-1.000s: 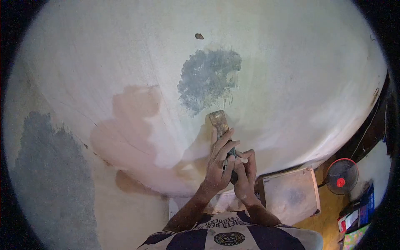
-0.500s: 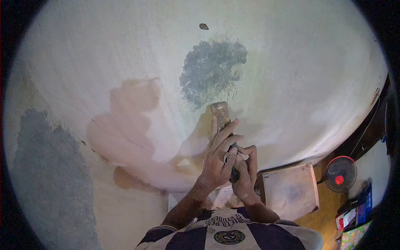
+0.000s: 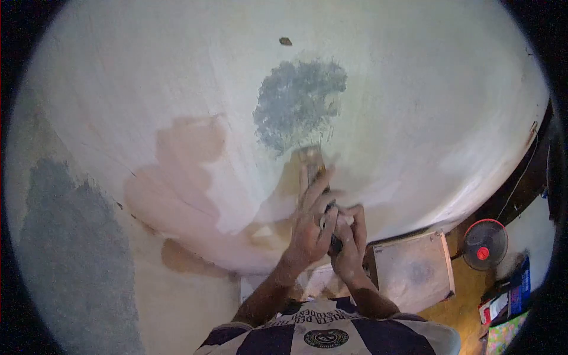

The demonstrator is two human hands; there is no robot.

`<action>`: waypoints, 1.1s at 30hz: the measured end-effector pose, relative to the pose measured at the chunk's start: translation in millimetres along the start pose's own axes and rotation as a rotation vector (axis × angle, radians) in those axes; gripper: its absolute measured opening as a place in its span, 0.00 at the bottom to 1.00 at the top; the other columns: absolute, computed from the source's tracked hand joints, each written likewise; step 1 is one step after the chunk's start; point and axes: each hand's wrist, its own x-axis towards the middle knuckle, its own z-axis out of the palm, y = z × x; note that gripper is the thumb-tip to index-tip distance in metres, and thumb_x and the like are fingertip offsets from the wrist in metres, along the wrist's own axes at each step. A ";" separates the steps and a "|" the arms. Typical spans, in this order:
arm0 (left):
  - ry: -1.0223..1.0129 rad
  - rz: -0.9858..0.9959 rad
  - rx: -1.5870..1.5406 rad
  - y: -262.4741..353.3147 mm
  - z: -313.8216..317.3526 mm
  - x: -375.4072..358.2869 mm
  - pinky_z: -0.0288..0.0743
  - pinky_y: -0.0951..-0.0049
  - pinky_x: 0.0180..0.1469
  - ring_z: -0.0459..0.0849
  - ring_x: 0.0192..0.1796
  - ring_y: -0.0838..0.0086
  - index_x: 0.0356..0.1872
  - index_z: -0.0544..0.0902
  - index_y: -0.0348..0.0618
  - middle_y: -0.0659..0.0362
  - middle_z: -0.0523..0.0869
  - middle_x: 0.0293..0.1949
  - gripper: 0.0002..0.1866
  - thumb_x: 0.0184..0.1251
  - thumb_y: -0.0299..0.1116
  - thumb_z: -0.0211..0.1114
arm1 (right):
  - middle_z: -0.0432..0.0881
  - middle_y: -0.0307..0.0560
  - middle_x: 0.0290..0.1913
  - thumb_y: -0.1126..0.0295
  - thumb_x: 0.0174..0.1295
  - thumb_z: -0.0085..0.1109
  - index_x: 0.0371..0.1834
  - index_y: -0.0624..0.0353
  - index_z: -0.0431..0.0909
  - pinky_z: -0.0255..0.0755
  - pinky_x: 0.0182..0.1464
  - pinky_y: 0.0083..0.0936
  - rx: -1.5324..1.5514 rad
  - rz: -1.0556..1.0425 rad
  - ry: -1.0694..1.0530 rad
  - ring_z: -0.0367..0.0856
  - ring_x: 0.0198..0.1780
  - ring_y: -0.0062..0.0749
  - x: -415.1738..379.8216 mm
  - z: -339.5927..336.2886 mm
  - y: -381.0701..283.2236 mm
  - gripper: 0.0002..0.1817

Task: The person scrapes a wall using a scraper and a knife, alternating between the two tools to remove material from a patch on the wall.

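A scraper (image 3: 316, 163) with a worn, flat metal blade and a dark handle rests its tip on or very near the pale wall, just below a rough grey patch (image 3: 300, 100). My left hand (image 3: 309, 231) lies along its blade and handle, fingers stretched upward over it and a ring on one finger. Lower down, my right hand (image 3: 350, 239) wraps round the dark handle. The hands touch each other, and both are dusty. Motion smears the blade and left fingers, so exact contact with the wall is hard to make out.
The pale wall (image 3: 414, 118) fills most of the view, with a small chipped hole (image 3: 286, 41) high up. Another grey patch (image 3: 74, 254) covers the left side. At lower right are a dusty box-like panel (image 3: 412, 271), a red-rimmed fan (image 3: 484, 244) and a blue item (image 3: 520, 289).
The scraper and left fingers are now blurred by motion, with the blade shifted slightly. Both hands keep their hold. The whole view has moved a little.
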 end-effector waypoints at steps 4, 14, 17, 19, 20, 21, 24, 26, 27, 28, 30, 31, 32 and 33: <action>-0.033 0.004 0.013 -3.7 -7.8 5.9 0.53 0.48 0.74 0.62 0.75 0.46 0.53 0.80 0.37 0.43 0.69 0.70 0.15 0.76 0.34 0.50 | 0.73 0.39 0.42 0.68 0.76 0.44 0.49 0.52 0.61 0.63 0.27 0.11 0.049 0.058 0.038 0.67 0.31 0.10 3.7 12.6 -6.1 0.05; -0.027 0.070 0.079 -5.4 -3.6 7.4 0.57 0.47 0.72 0.63 0.74 0.42 0.50 0.79 0.36 0.43 0.68 0.71 0.15 0.78 0.35 0.49 | 0.73 0.34 0.34 0.67 0.76 0.45 0.47 0.52 0.63 0.57 0.22 0.11 0.032 0.013 0.024 0.62 0.23 0.08 2.7 3.6 -4.5 0.04; 0.011 0.037 0.058 -11.6 4.3 4.8 0.55 0.46 0.73 0.67 0.72 0.44 0.49 0.79 0.35 0.43 0.69 0.71 0.14 0.76 0.34 0.50 | 0.73 0.35 0.36 0.67 0.76 0.44 0.47 0.51 0.63 0.57 0.23 0.11 -0.008 0.028 -0.001 0.63 0.24 0.08 6.9 -1.9 -3.8 0.04; 0.037 -0.037 -0.082 7.5 1.4 21.9 0.54 0.43 0.74 0.68 0.71 0.44 0.47 0.80 0.34 0.43 0.70 0.70 0.14 0.75 0.34 0.51 | 0.73 0.36 0.37 0.66 0.76 0.44 0.47 0.51 0.63 0.58 0.23 0.11 0.035 -0.005 0.023 0.63 0.26 0.08 13.3 8.0 -14.9 0.04; 0.026 -0.004 -0.033 6.3 0.6 17.6 0.53 0.42 0.74 0.69 0.71 0.44 0.47 0.80 0.34 0.43 0.70 0.70 0.14 0.75 0.34 0.51 | 0.73 0.36 0.37 0.66 0.76 0.44 0.47 0.51 0.63 0.57 0.23 0.10 0.041 0.012 0.032 0.63 0.26 0.09 9.6 7.3 -12.7 0.04; 0.018 0.044 0.021 1.4 -2.1 16.0 0.52 0.42 0.74 0.70 0.70 0.45 0.46 0.80 0.34 0.43 0.70 0.70 0.14 0.75 0.33 0.50 | 0.73 0.37 0.37 0.67 0.76 0.43 0.47 0.51 0.62 0.57 0.23 0.10 0.050 0.016 0.035 0.64 0.26 0.09 8.5 6.8 -9.3 0.04; 0.011 0.036 0.069 -9.0 1.6 5.2 0.51 0.42 0.74 0.71 0.69 0.45 0.46 0.80 0.35 0.43 0.71 0.70 0.13 0.75 0.33 0.50 | 0.68 0.30 0.22 0.64 0.77 0.46 0.50 0.52 0.62 0.50 0.21 0.13 -0.011 -0.003 0.016 0.58 0.21 0.08 5.5 0.5 -1.2 0.07; 0.016 -0.023 0.000 -8.3 3.7 6.7 0.50 0.43 0.74 0.68 0.70 0.44 0.47 0.80 0.36 0.44 0.71 0.70 0.13 0.75 0.32 0.50 | 0.67 0.30 0.22 0.63 0.77 0.47 0.50 0.51 0.62 0.50 0.21 0.13 -0.066 -0.025 0.008 0.58 0.21 0.08 10.7 3.9 -8.8 0.08; 0.015 -0.063 -0.065 -2.6 2.1 13.5 0.50 0.43 0.73 0.66 0.72 0.42 0.47 0.80 0.36 0.44 0.70 0.70 0.13 0.74 0.32 0.50 | 0.69 0.32 0.27 0.64 0.77 0.45 0.49 0.52 0.62 0.53 0.22 0.12 -0.056 0.009 0.012 0.60 0.23 0.08 7.2 4.9 -10.5 0.07; 0.017 -0.094 -0.128 0.2 0.8 18.3 0.50 0.43 0.73 0.63 0.73 0.41 0.47 0.80 0.37 0.44 0.70 0.70 0.12 0.74 0.32 0.50 | 0.71 0.34 0.31 0.65 0.77 0.44 0.48 0.52 0.62 0.56 0.23 0.12 -0.044 0.035 0.012 0.62 0.25 0.08 6.6 6.3 -12.7 0.06; -0.004 -0.016 0.053 1.5 -4.9 11.9 0.49 0.44 0.73 0.57 0.76 0.40 0.47 0.81 0.37 0.45 0.69 0.71 0.13 0.74 0.32 0.50 | 0.73 0.36 0.34 0.66 0.77 0.43 0.47 0.52 0.62 0.57 0.23 0.11 -0.006 0.042 0.008 0.64 0.26 0.08 8.8 8.2 -12.8 0.05; -0.017 0.019 0.143 1.7 -7.3 8.4 0.49 0.44 0.73 0.53 0.78 0.39 0.47 0.81 0.37 0.46 0.69 0.72 0.13 0.74 0.32 0.50 | 0.73 0.36 0.33 0.66 0.77 0.43 0.47 0.53 0.62 0.57 0.23 0.11 0.018 0.038 0.014 0.63 0.25 0.08 3.5 6.9 -8.5 0.05; -0.005 0.021 0.154 0.6 -5.5 7.8 0.48 0.44 0.74 0.51 0.78 0.40 0.47 0.81 0.37 0.46 0.68 0.72 0.13 0.75 0.32 0.50 | 0.73 0.36 0.31 0.66 0.77 0.43 0.47 0.53 0.62 0.56 0.22 0.12 0.038 0.036 0.022 0.63 0.24 0.08 0.7 5.7 -6.4 0.05; 0.009 0.026 0.164 -1.6 -1.4 8.2 0.47 0.44 0.74 0.49 0.79 0.40 0.48 0.81 0.37 0.47 0.68 0.73 0.13 0.75 0.32 0.50 | 0.73 0.36 0.29 0.67 0.76 0.44 0.48 0.53 0.62 0.54 0.21 0.13 0.026 0.000 0.059 0.62 0.21 0.08 4.0 11.0 -10.1 0.05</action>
